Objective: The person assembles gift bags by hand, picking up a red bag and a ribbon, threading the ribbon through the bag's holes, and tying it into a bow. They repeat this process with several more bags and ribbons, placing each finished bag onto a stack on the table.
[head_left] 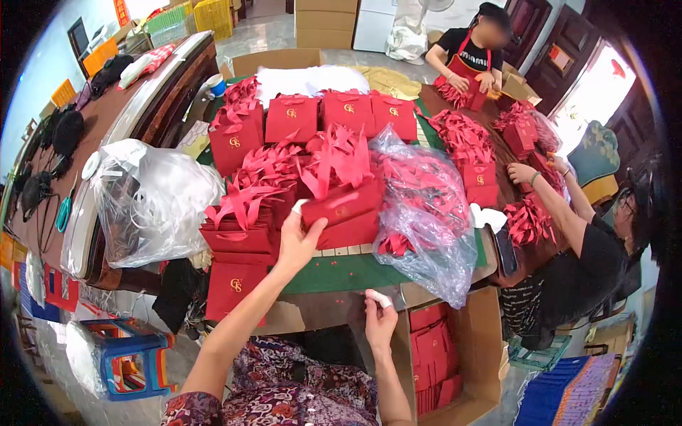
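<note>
My left hand point(300, 240) is closed on the edge of a red paper gift bag point(344, 207) with gold print, at the front of a stack with red ribbons point(337, 160). White wrapping covers one of its fingertips. My right hand point(381, 323) is held low by the table's front edge, fingers curled in, a white wrap on one fingertip. Whether anything small is between those fingers cannot be made out. Left of my left hand are more stacked red bags point(238, 284). A clear plastic bag point(426, 227) of red ribboned pieces lies to the right.
Below my right hand, an open cardboard box point(469, 355) holds red bags. A large plastic bag of white material point(153, 202) sits at left. Two other people work with red bags along the right side. A phone point(506, 252) lies there. Blue stools point(131, 358) stand lower left.
</note>
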{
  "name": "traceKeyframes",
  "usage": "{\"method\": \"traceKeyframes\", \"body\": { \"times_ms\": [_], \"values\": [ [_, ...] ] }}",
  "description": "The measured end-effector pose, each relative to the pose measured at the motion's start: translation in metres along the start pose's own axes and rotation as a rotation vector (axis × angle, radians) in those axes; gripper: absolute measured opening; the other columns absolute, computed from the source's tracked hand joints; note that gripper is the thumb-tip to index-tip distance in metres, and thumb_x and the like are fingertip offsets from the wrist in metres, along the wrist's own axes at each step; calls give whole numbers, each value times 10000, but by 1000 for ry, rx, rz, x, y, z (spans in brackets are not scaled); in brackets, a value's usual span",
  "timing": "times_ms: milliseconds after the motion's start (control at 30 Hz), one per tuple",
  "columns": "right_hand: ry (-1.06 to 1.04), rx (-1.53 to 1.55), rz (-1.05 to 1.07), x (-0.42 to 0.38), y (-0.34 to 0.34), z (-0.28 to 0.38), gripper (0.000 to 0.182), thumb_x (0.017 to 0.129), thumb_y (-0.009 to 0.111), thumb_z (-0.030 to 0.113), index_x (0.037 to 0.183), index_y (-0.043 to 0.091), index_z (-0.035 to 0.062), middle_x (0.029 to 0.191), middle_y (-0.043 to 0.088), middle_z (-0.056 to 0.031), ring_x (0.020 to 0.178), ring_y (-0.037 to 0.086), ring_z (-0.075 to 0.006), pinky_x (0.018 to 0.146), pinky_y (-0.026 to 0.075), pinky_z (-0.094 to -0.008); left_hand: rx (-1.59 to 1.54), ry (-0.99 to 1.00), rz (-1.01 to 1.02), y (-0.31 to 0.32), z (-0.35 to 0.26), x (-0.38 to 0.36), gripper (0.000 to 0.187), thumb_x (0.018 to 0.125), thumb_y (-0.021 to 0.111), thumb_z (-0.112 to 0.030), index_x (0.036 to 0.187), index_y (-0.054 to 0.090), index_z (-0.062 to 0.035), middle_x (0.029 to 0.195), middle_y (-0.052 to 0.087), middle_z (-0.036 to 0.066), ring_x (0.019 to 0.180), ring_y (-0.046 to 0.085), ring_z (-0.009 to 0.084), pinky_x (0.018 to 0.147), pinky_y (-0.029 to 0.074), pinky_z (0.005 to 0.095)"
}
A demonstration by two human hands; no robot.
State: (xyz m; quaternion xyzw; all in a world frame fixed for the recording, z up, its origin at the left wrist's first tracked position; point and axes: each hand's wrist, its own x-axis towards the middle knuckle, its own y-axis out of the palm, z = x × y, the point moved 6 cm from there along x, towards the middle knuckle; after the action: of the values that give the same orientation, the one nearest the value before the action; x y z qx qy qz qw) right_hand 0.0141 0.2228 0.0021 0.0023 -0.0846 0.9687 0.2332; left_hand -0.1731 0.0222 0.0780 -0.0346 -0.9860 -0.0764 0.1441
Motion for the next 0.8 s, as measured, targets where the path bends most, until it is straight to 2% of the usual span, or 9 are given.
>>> {"method": "traceKeyframes", "body": {
  "times_ms": [133, 233, 267, 333, 367, 400, 467, 600, 800],
  "values": [
    [-98, -97, 6, 2, 13, 22, 182, 940, 609, 3, 1095, 698, 34, 938, 622, -52, 771, 561, -93, 641, 467, -239, 466, -41, -25, -1, 13, -15, 473, 842, 752, -61, 1243, 510, 7, 1016, 699, 133, 913, 683, 195, 807, 539, 331],
    [-185, -202, 32, 10, 26, 33, 207, 943, 598, 5, 1139, 665, 4, 1044, 631, -92, 848, 606, -140, 706, 493, -250, 519, -4, -86, 2, 25, -17, 513, 814, 792, -108, 1224, 507, 7, 996, 704, 166, 880, 704, 229, 763, 546, 344],
    [-186, -198, 43, 15, 31, 33, 207, 943, 598, 5, 1139, 665, 4, 1044, 631, -92, 848, 606, -140, 706, 493, -250, 534, -16, -127, 0, 38, -16, 516, 792, 810, -150, 1188, 521, 10, 977, 687, 185, 879, 682, 306, 763, 534, 400],
    [-342, -260, 12, 21, 44, 47, 270, 926, 604, 2, 1194, 639, 10, 1109, 613, -126, 895, 624, -200, 724, 514, -285, 561, -2, -149, 2, 38, -18, 571, 753, 837, -179, 1177, 513, 25, 1001, 634, 218, 940, 631, 407, 799, 511, 469],
    [-217, -258, 85, 25, 49, 44, 339, 918, 608, 31, 1257, 600, 18, 1196, 581, -176, 1047, 610, -313, 836, 519, -355, 540, 9, -156, 4, 43, -17, 591, 749, 838, -172, 1191, 499, 24, 1043, 608, 228, 965, 617, 415, 814, 506, 470],
    [-332, -330, 80, 30, 55, 45, 391, 909, 614, 51, 1295, 569, 7, 1225, 565, -209, 1119, 569, -375, 960, 465, -423, 524, 19, -166, 5, 49, -17, 611, 745, 839, -165, 1205, 485, 23, 1085, 581, 239, 989, 604, 422, 830, 501, 472],
    [-386, -408, 88, 38, 66, 47, 447, 898, 619, 66, 1331, 533, -8, 1270, 530, -244, 1187, 511, -421, 1044, 391, -468, 672, 81, -219, 7, 30, -20, 560, 772, 830, -137, 1182, 475, 7, 1025, 628, 175, 899, 660, 284, 793, 536, 390],
    [-399, -480, 135, 45, 78, 41, 482, 897, 637, 55, 1360, 513, 2, 1294, 506, -241, 1198, 506, -412, 1041, 399, -450, 567, 83, -205, 1, 23, -26, 551, 811, 790, -115, 1228, 451, 9, 1003, 577, 152, 842, 645, 256, 714, 546, 350],
    [-364, -430, 121, 32, 80, 43, 406, 882, 648, 56, 1277, 572, -2, 1221, 535, -226, 1140, 516, -405, 1004, 406, -454, 522, 27, -20, -46, -37, -68, 335, 839, 712, -11, 1143, 572, -19, 1025, 596, 118, 923, 649, 223, 814, 559, 326]
  ]
}}
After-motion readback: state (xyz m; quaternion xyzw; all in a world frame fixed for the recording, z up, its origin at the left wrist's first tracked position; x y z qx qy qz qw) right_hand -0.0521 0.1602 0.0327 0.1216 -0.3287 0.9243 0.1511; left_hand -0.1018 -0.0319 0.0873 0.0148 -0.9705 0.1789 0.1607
